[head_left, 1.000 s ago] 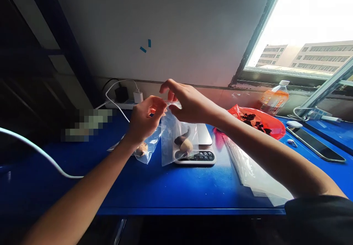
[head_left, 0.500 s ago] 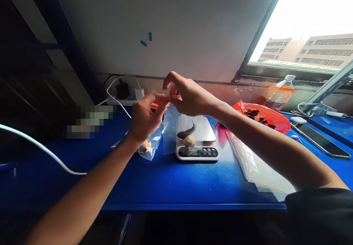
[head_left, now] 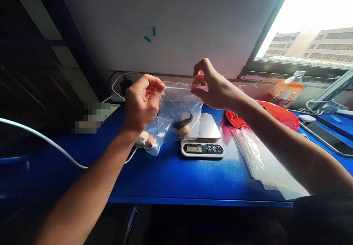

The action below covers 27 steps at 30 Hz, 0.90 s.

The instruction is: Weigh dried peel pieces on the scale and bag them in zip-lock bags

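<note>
My left hand [head_left: 145, 103] pinches the top left corner of a clear zip bag [head_left: 180, 105]. At the opposite top corner, my right hand [head_left: 211, 85] has thumb and fingers closed on the bag's edge. Inside, near the bottom, lie a dark curved piece [head_left: 183, 121] and a pale tan lump [head_left: 184, 131]; their kind I cannot make out. The bag hangs in front of a white kitchen scale [head_left: 211, 127], partly covering its left side. Another clear bag [head_left: 154, 147] with tan round pieces [head_left: 150, 141] lies behind my left wrist.
To the right are a stack of flat clear bags [head_left: 264, 164], a red plastic bag [head_left: 284, 116], an orange drink bottle [head_left: 289, 88] and a phone [head_left: 328, 138]. A white cable [head_left: 55, 151] crosses the blue table [head_left: 165, 182] at left.
My hands have moved apart, the right one going right and up, stretching the bag's top edge between them. The bag has shifted slightly left relative to the scale.
</note>
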Motion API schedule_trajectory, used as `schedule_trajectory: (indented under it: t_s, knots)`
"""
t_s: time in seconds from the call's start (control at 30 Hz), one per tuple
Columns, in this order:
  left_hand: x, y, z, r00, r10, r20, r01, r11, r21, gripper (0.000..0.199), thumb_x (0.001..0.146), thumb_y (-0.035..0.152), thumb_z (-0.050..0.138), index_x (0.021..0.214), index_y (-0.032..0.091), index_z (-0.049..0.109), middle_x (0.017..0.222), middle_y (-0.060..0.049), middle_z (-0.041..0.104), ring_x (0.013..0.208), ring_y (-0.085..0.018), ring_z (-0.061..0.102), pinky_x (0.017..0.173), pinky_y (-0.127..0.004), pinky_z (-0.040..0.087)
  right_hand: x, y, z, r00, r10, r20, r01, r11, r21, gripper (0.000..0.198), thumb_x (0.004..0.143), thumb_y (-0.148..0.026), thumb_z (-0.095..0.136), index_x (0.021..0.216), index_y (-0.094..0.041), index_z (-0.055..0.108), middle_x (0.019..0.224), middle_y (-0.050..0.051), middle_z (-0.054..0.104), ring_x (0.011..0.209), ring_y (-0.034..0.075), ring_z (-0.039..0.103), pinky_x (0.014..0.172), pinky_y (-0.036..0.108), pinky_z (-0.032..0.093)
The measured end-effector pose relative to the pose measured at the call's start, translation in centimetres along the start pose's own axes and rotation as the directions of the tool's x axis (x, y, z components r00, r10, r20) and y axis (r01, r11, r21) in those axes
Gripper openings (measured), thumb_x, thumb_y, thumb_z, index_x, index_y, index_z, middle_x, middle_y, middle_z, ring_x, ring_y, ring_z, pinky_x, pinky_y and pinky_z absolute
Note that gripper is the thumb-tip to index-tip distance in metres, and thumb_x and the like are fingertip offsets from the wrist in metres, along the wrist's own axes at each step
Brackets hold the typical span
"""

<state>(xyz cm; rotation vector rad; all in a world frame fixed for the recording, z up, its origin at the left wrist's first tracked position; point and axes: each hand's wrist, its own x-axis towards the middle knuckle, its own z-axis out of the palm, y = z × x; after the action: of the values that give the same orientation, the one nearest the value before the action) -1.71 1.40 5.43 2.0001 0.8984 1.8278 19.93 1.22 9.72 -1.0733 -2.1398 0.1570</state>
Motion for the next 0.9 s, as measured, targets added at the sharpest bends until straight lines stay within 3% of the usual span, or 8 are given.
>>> schedule_trajectory:
  t_s: [0.17,0.3,0.37,0.43,0.5,0.57,0.73,0.9]
  knots:
    - [0.6,-1.2,-0.1,0.996,-0.088,-0.016,0.085,0.989,-0.117,0.014,0.084,0.031,0.07,0.077,0.024,0.06,0.072,0.002,0.06,0.065,-0.013,0.055,0.066,-0.032,0.048,-1.4,4.4,-1.7,0.973,0.173,-0.151,-0.168,0.985,0.046,0.035,0.085,-0.017,0.061,0.117,-0.022,0.05,0.095,0.004,0.062,0.084,0.017,0.06,0.069,0.033,0.047]
    - [1.1,-1.8,-0.3,0.967,-0.21,-0.145,0.155,0.935,-0.319,0.017,0.081,0.032,0.073,0.078,0.027,0.058,0.069,0.004,0.055,0.063,-0.012,0.051,0.065,-0.03,0.049,-3.9,6.7,-2.8,0.87,0.396,-0.295,-0.373,0.918,0.131,0.03,0.082,-0.019,0.06,0.111,-0.022,0.052,0.081,0.002,0.06,0.067,0.014,0.054,0.057,0.03,0.041]
    - [1.0,-1.3,0.1,0.958,-0.275,-0.086,0.217,0.884,-0.414,0.021,0.08,0.034,0.076,0.078,0.027,0.056,0.068,0.005,0.052,0.062,-0.011,0.05,0.065,-0.028,0.051,-5.2,6.2,-2.2,0.914,0.376,-0.151,-0.351,0.921,0.167,0.024,0.081,-0.028,0.065,0.102,-0.022,0.056,0.082,0.003,0.062,0.068,0.015,0.055,0.058,0.03,0.043]
    - [0.6,-0.6,0.8,0.955,-0.296,-0.014,0.253,0.84,-0.479,0.024,0.078,0.036,0.078,0.079,0.027,0.056,0.069,0.005,0.052,0.064,-0.011,0.051,0.064,-0.026,0.052,-6.2,4.9,-0.7,0.964,0.255,0.072,-0.264,0.945,0.192,0.023,0.08,-0.04,0.067,0.093,-0.022,0.06,0.086,0.005,0.066,0.073,0.017,0.058,0.062,0.032,0.047]
    - [0.2,-0.1,1.4,0.949,-0.315,-0.024,0.255,0.81,-0.529,0.025,0.079,0.037,0.078,0.08,0.027,0.056,0.072,0.005,0.054,0.066,-0.01,0.054,0.062,-0.024,0.053,-6.7,3.6,0.8,0.967,0.176,0.185,-0.213,0.955,0.206,0.025,0.083,-0.046,0.062,0.082,-0.021,0.061,0.081,0.004,0.066,0.072,0.017,0.058,0.064,0.031,0.046]
    - [0.0,0.0,1.6,0.928,-0.364,-0.076,0.26,0.78,-0.569,0.023,0.08,0.036,0.077,0.08,0.027,0.055,0.073,0.006,0.056,0.066,-0.01,0.056,0.062,-0.022,0.053,-6.7,2.8,1.5,0.973,0.172,0.156,-0.202,0.958,0.201,0.029,0.086,-0.046,0.058,0.074,-0.02,0.061,0.074,0.003,0.064,0.068,0.016,0.056,0.063,0.03,0.044]
    - [0.2,-2.0,0.8,0.843,-0.534,-0.068,0.44,0.756,-0.486,0.015,0.08,0.032,0.074,0.084,0.025,0.06,0.078,0.002,0.065,0.07,-0.011,0.061,0.064,-0.024,0.053,-6.0,2.8,0.0,0.944,0.198,-0.263,-0.173,0.978,0.116,0.021,0.085,-0.038,0.058,0.074,-0.021,0.063,0.075,0.004,0.066,0.068,0.016,0.056,0.064,0.032,0.042]
    - [-0.2,-3.3,1.1,0.761,-0.649,0.013,0.61,0.709,-0.354,0.025,0.079,0.035,0.073,0.099,0.024,0.062,0.098,-0.003,0.069,0.079,-0.015,0.067,0.065,-0.026,0.052,-5.9,3.3,-0.2,0.952,0.246,-0.181,-0.235,0.969,0.079,0.013,0.08,-0.029,0.059,0.07,-0.021,0.061,0.072,0.005,0.067,0.066,0.017,0.057,0.062,0.033,0.044]
